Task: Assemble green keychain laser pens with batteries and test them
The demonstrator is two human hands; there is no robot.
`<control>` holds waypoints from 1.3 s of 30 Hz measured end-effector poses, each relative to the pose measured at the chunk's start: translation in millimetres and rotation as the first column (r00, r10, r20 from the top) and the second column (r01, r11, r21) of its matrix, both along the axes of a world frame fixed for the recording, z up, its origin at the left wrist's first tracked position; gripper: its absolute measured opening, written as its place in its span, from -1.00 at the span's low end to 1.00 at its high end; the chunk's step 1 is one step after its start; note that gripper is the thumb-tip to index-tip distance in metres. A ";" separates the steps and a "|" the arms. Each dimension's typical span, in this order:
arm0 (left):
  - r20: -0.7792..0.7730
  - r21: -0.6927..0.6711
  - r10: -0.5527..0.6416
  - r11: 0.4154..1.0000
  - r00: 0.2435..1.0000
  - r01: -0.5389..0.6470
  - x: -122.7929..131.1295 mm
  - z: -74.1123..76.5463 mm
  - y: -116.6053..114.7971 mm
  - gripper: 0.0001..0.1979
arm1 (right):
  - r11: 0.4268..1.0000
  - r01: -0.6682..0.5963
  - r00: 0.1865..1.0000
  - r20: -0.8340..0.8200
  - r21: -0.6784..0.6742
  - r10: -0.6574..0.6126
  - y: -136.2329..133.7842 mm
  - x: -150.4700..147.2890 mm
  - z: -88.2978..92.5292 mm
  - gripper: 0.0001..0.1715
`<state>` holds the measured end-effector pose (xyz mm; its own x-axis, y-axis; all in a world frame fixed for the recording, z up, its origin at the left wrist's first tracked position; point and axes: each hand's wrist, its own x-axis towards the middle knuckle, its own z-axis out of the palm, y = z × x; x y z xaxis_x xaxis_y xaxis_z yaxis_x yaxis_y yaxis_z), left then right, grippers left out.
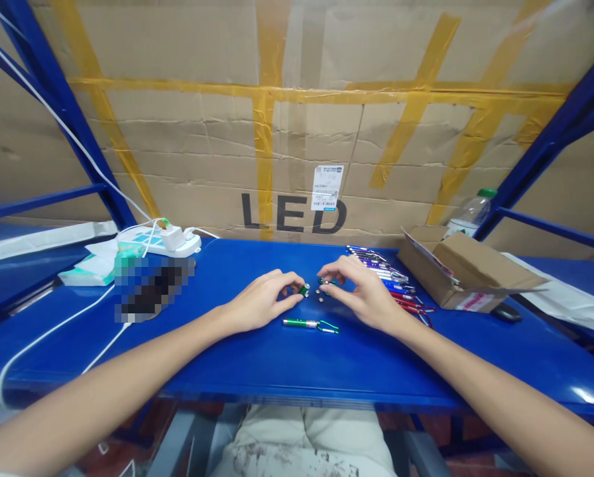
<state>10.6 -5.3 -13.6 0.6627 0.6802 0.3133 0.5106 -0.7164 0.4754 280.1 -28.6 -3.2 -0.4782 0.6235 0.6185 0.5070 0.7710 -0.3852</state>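
Note:
My left hand point(270, 301) pinches a short green metal tube point(304, 290) with a silver end between thumb and fingers. Across from it, my right hand point(356, 288) hovers with thumb and index finger curved and a gap between them. A green and silver piece point(328, 283) shows in that gap; whether the fingers touch it I cannot tell. Small silver button-like pieces point(321, 299) lie on the blue table between the hands. Nearer to me rests a green penlight point(301, 323) with a green carabiner clip point(329, 327).
Several penlights in blue, silver and red point(389, 273) lie beyond my right hand. An open cardboard box point(469, 271), a dark object point(506, 313) and a bottle point(473, 213) stand right. A power strip point(178, 245), cables and a tissue pack point(95, 265) lie left. A large carton point(202, 152) backs the table.

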 end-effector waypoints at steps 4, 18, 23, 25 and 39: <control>0.005 0.013 -0.013 1.000 1.000 0.013 0.0 1.5 -0.9 -0.76 | 0.999 -0.016 0.999 0.030 0.046 0.014 1.3 1.1 -1.8 -0.93; 0.110 -0.068 -0.048 0.996 0.993 0.056 3.3 2.7 -2.0 -0.79 | 0.998 -0.063 0.998 0.012 0.025 0.062 -6.4 -3.2 2.0 -0.70; 0.109 -0.076 -0.044 0.996 0.993 0.052 4.3 3.0 -2.0 -0.80 | 0.996 -0.091 0.996 0.001 0.013 0.091 -7.1 -3.1 1.5 -0.65; 0.111 -0.081 -0.042 0.995 0.993 0.051 4.7 3.5 -2.1 -0.80 | 0.995 -0.102 0.995 0.004 0.008 0.102 -7.7 -3.5 1.9 -0.65; 0.089 -0.078 -0.026 0.996 0.996 0.033 3.6 2.7 -0.7 -0.74 | 0.997 -0.075 0.997 0.019 -0.023 0.076 -7.9 -6.8 1.1 -0.72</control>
